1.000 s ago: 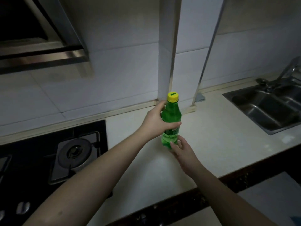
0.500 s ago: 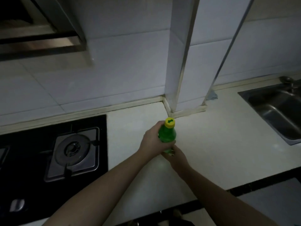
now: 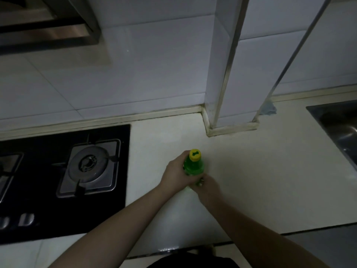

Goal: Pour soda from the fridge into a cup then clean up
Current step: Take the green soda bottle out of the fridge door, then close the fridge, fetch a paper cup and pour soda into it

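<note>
Left hand [image 3: 176, 176]: fingers wrapped round upper body of green soda bottle [image 3: 193, 167], firm clasp, thumb side toward camera. Right hand [image 3: 207, 187]: at bottle's lower part, curled against it from the near right side; exact finger placement hidden by bottle and left hand, but contact plain. Bottle: upright, seen from above, yellow cap [image 3: 195, 155] on and closed. Bottle base hidden by both hands; cannot tell whether resting on countertop [image 3: 270, 180] or just above it. Position: over pale countertop, between gas hob [image 3: 63, 176] on the left and sink [image 3: 340, 128] at the right edge, well apart from sink, nearer hob. Tiled column [image 3: 224, 74] behind bottle, at wall. Blue cloth [image 3: 268, 109] at column's right foot, beside a thin metal pipe [image 3: 295, 53]. Range hood [image 3: 48, 22] upper left, above hob. Lighting dim.
</note>
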